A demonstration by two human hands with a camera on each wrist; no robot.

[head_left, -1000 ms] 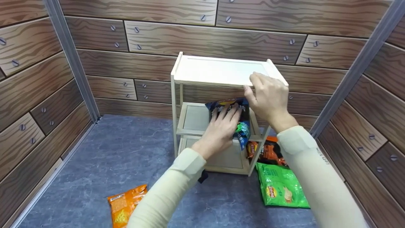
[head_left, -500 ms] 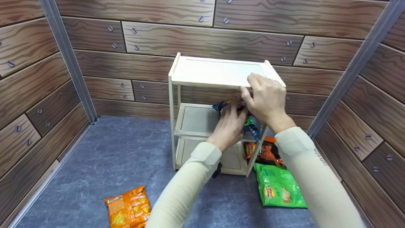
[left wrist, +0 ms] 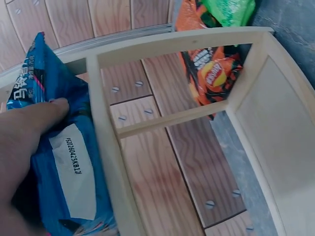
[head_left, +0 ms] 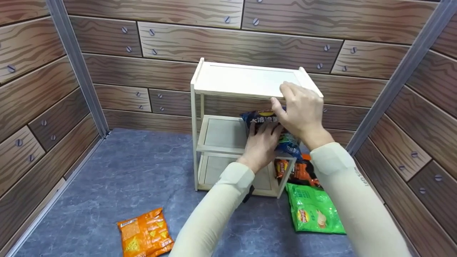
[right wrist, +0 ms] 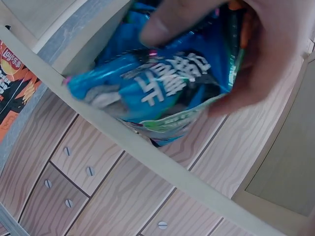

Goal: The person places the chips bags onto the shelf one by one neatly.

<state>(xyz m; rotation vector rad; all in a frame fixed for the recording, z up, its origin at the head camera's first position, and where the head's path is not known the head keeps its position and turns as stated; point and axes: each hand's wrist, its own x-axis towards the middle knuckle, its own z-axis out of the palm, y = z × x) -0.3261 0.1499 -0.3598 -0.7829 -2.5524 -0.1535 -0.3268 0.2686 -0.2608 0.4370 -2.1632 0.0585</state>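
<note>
My left hand (head_left: 262, 142) holds a blue bag of chips (head_left: 263, 114) at the right half of the middle shelf. In the left wrist view the thumb lies on the blue bag (left wrist: 74, 162), beside its white label; the other fingers are mostly out of sight there. My right hand (head_left: 301, 110) grips the front edge of the cream shelf rack's top (head_left: 246, 78) near its right corner, the fingers above and the thumb low at the edge. The right wrist view shows the blue bag (right wrist: 167, 81) blurred, with a thumb across it; whose thumb I cannot tell.
An orange bag (head_left: 144, 233) lies on the blue-grey floor at front left. To the rack's right are a green bag (head_left: 316, 210) and a black-and-orange bag (head_left: 303, 173), partly hidden by the right arm. Wood-patterned walls (head_left: 232, 43) stand behind and at both sides.
The left hand and the blue bag have moved right along the middle shelf. The bag's top tipped, then came up again, showing its print. The right hand stays on the top shelf.
</note>
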